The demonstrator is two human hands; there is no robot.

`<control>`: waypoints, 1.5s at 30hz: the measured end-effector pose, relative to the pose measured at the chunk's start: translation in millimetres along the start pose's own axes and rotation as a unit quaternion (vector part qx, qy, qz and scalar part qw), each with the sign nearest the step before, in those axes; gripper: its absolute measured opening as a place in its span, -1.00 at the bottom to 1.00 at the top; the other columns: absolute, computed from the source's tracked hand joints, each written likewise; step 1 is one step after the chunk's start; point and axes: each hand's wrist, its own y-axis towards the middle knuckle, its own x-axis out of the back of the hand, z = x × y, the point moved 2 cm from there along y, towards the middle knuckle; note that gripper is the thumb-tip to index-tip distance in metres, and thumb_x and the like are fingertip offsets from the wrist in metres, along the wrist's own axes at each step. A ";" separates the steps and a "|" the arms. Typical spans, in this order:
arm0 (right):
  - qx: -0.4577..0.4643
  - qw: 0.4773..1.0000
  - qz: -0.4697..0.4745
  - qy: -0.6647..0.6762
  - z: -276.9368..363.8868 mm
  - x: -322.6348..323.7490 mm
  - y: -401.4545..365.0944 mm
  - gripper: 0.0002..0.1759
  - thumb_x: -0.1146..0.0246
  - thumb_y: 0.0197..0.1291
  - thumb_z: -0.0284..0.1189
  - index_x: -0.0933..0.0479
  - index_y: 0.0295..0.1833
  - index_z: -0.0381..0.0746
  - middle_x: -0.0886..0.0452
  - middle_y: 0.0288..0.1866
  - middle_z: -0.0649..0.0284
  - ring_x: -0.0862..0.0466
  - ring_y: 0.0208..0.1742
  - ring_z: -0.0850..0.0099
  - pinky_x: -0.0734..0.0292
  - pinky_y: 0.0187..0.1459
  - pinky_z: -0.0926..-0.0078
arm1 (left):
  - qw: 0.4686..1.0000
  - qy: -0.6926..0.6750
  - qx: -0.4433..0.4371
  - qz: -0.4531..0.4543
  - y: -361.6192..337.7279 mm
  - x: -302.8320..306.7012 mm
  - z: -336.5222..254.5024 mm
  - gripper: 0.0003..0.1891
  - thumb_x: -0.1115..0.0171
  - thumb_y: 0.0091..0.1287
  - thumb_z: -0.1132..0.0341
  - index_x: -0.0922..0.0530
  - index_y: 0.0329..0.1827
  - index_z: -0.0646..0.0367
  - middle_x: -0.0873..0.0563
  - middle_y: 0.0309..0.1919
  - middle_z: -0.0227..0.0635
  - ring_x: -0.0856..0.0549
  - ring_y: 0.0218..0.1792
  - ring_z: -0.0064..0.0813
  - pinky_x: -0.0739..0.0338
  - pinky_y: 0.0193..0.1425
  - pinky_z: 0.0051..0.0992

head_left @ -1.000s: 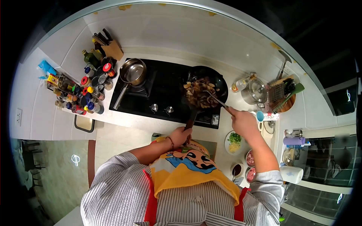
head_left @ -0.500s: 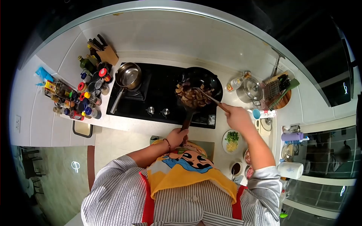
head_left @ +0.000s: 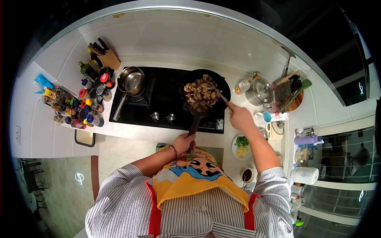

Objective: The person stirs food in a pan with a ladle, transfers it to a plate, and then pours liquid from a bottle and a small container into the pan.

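A black wok (head_left: 220, 81) sits on the right side of the black stove (head_left: 166, 89). Browned, sliced food pieces (head_left: 199, 95), mushroom-like in look, fill its middle and near side. My left hand (head_left: 184, 143) is wrapped round the wok's handle (head_left: 194, 126), close to my apron. From the right, my right hand (head_left: 240, 116) grips a spatula (head_left: 222, 96); its metal head lies among the pieces at the wok's upper right. A plate (head_left: 235, 153) of chopped green onion and a pale minced ingredient stands below my right forearm.
A steel saucepan (head_left: 131, 81) rests on the left burner. Seasoning bottles (head_left: 85, 107) and a knife block (head_left: 110, 59) crowd the left corner. At right are a lidded pot (head_left: 260, 92) and a blue-rimmed mug (head_left: 266, 116). A bowl of dark sauce (head_left: 248, 175) is near my right elbow.
My right hand has shifted slightly left and up with the spatula. The food pieces have been pushed up and spread toward the wok's far side. My left hand keeps its hold.
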 end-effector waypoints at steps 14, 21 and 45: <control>0.076 0.988 0.063 -0.120 20.5 62.0 -47.5 -0.49 -0.24 0.29 -0.43 -0.61 0.36 0.04 -0.76 -0.23 0.01 -0.77 -0.13 0.03 -0.67 -0.09 0.05 | 1.000 0.011 0.003 0.012 -1.4 -0.4 -1.4 -0.73 -0.18 0.58 0.15 -0.53 -0.12 0.21 -0.65 -0.39 -0.32 -0.66 -0.44 -0.45 -0.63 -0.34 -0.43; 0.024 0.987 0.068 -0.142 31.2 103.6 -64.0 -0.48 -0.25 0.27 -0.45 -0.63 0.35 0.10 -0.76 -0.24 0.01 -0.75 -0.14 -0.01 -0.65 -0.11 0.06 | 1.000 0.000 -0.004 0.015 -4.0 -1.9 -3.2 -0.71 -0.16 0.59 0.13 -0.51 -0.14 0.22 -0.65 -0.39 -0.31 -0.66 -0.44 -0.46 -0.61 -0.36 -0.44; 0.053 0.995 0.050 -0.071 30.8 93.5 -52.8 -0.53 -0.25 0.31 -0.42 -0.64 0.33 0.05 -0.75 -0.21 -0.04 -0.74 -0.14 -0.05 -0.63 -0.09 0.02 | 0.999 0.041 0.013 0.028 -1.5 0.0 -5.5 -0.70 -0.18 0.58 0.13 -0.53 -0.15 0.24 -0.66 -0.38 -0.30 -0.68 -0.42 -0.45 -0.66 -0.32 -0.43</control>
